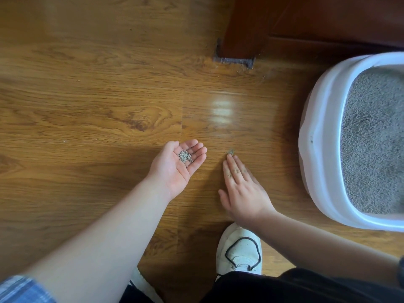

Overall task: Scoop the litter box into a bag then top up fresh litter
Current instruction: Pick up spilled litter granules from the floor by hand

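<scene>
Litter (184, 156) lies in cupped left fingers (197, 149); another pile (230, 152) touches flat right fingers (235, 169).

White litter box (323, 132), broad rounded rim, upright on the floor (98, 95). We see it well to the right of the fingers (235, 169) of the right hand (242, 189), cut off by the frame's edge. Grey litter (376, 138) fills it as a fine-grained, roughly level bed. We note a small heap of grains (184, 156), grey and rounded, lying in the upturned left hand (177, 169) at the base of its gently cupped fingers. A smaller cluster of grains (230, 152) lies on the floor just beyond the right hand's flat fingertips; whether it touches them, we cannot tell.
</scene>
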### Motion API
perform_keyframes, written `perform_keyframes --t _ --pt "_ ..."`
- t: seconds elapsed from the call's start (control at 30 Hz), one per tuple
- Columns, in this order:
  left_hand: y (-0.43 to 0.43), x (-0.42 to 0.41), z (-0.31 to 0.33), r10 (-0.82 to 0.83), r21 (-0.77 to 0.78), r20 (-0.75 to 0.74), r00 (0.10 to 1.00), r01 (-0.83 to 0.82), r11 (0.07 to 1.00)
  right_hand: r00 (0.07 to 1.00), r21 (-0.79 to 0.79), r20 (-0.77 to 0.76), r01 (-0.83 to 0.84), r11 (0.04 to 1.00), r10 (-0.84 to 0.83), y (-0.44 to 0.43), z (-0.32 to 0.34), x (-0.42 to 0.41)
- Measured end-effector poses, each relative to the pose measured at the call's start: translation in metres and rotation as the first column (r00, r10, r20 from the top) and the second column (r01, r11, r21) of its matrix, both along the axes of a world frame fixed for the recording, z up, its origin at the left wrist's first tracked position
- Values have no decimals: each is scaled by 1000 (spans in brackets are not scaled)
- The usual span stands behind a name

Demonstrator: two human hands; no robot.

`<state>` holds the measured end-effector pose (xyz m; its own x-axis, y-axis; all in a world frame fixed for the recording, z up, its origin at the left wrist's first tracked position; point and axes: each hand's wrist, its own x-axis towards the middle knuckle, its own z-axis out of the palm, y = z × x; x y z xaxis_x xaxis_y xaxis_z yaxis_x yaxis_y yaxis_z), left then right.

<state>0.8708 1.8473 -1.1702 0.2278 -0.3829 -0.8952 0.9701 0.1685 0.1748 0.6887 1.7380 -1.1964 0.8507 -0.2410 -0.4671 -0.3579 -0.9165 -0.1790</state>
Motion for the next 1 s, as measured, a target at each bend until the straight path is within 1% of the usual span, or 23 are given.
perform_keyframes --t 0.07,0.13,0.2,0.23,0.27,0.33,0.37,0.4,0.43,0.5,0.57,0.77,0.9,1.0 --pt "0 0 0 -4 4 1 1000 3 1000 1000 34 21 -2 999 2 -4 0 -1" --pt "2 0 -1 -13 3 5 1000 13 1000 996 88 91 14 996 -22 -12 2 -5" --pt "3 0 -1 -12 1 -1 1000 12 1000 977 112 187 86 990 -106 -23 4 -6" --pt "4 0 -2 -8 1 -5 1000 8 1000 966 77 211 134 988 -148 -29 7 -2" --pt "4 0 -3 -5 2 -7 1000 5 1000 966 27 188 175 984 -177 -36 10 4" --pt "3 -2 -3 -8 -2 -12 1000 8 1000 976 -60 17 219 974 -218 -47 14 23" --pt "1 -3 -3 -13 -4 -13 1000 13 1000 970 -105 -84 219 970 -228 -51 14 33" --pt "0 -5 -3 -17 -5 -12 1000 17 1000 962 -149 -153 203 968 -226 -54 14 44" --pt "-1 -5 -3 -21 -5 -10 1000 21 1000 959 -190 -188 178 966 -214 -56 14 53" --pt "-3 -6 -3 -25 -2 -7 1000 25 1000 958 -241 -219 128 962 -182 -56 15 68" --pt "-3 -6 -3 -28 -1 -5 1000 28 1000 955 -258 -258 79 963 -148 -55 18 77" --pt "-3 -6 -8 -24 19 -12 1000 24 1000 936 -191 -345 3 982 -69 -49 24 95" --pt "-6 -9 -8 -44 45 -10 999 44 998 922 -203 -386 -39 978 -43 -48 24 103" --pt "-10 -11 -11 -69 99 -4 998 69 993 908 -200 -417 -57 978 -33 -47 26 105"
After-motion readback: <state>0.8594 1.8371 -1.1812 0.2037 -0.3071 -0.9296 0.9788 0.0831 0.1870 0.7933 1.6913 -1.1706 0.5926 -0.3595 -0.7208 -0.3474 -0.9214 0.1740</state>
